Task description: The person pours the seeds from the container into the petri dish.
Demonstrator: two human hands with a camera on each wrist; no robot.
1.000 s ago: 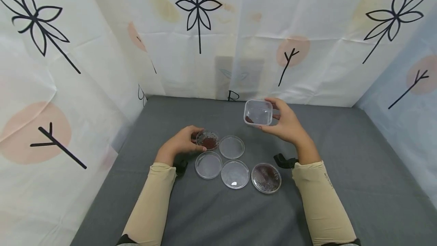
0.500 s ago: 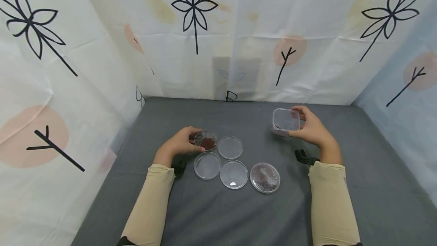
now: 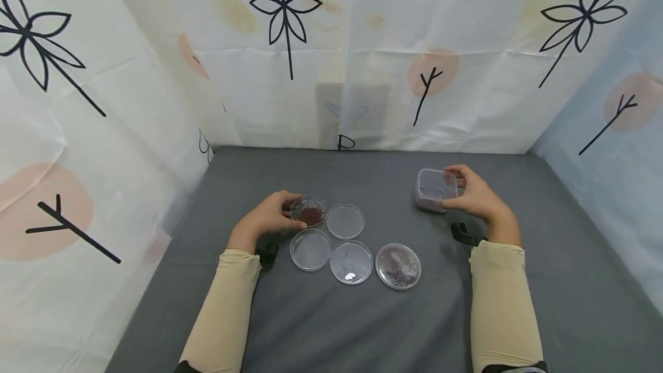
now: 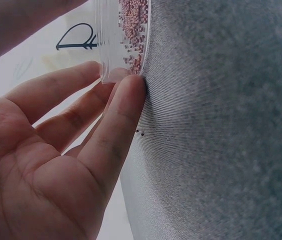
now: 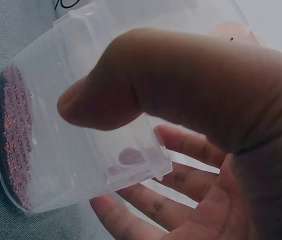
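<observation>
My left hand (image 3: 266, 219) holds the edge of a clear round petri dish (image 3: 311, 215) with small reddish-brown beads in it. The left wrist view shows the beads (image 4: 133, 22) through the dish's wall, with fingers and thumb on either side. At the right, my right hand (image 3: 480, 199) grips a clear square plastic box (image 3: 436, 187) by its near-right side. Up close, a layer of reddish beads (image 5: 17, 135) covers the box's bottom, which is at the grey cloth. The thumb lies across the box in the right wrist view, with fingers behind it.
Beside the held dish lie clear round dishes: one to its right (image 3: 345, 221), one in front (image 3: 310, 250) and one further front-right (image 3: 351, 262). Another round dish (image 3: 397, 266) with brownish grains lies nearer the right arm. A patterned curtain (image 3: 383, 56) bounds the grey table's back.
My right hand has carried the box to the right, away from the dishes, and lowered it to the cloth. It was tilted before and now sits more level. The left hand stays at its dish.
</observation>
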